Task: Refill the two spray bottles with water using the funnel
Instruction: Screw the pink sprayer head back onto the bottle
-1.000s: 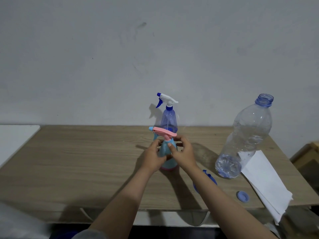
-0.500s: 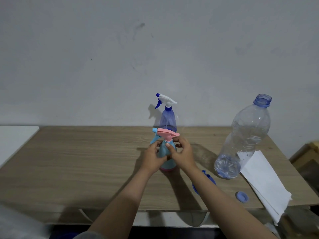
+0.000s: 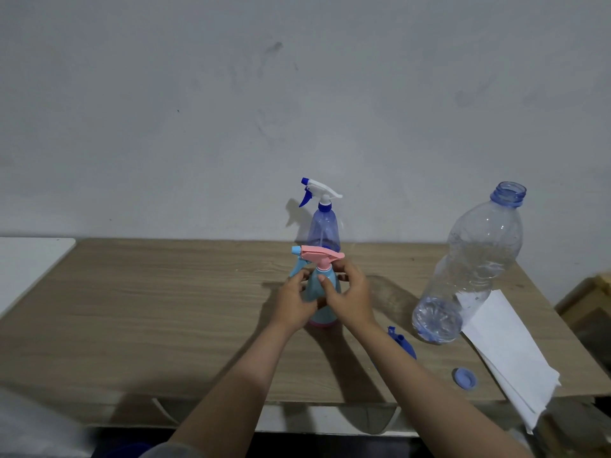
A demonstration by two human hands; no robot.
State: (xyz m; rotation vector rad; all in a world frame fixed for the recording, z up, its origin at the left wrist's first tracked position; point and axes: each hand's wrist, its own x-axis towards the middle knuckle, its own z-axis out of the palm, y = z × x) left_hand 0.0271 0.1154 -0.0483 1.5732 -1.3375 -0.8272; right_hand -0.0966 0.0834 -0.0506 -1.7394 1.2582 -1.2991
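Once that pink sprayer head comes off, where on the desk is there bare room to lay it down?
The widest bare patch is the wooden desk left of the left hand, out to its left edge. The right side is crowded: large water bottle, blue funnel, blue cap and white paper. Behind the light blue spray bottle stands the purple spray bottle.

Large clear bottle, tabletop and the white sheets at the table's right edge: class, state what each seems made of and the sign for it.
Large clear bottle: thin glossy plastic, see-through with a ribbed base. Brown tabletop: wood or wood-look laminate, matt, with printed-looking grain lines. White sheets: probably paper, flat, matt, stacked thin.
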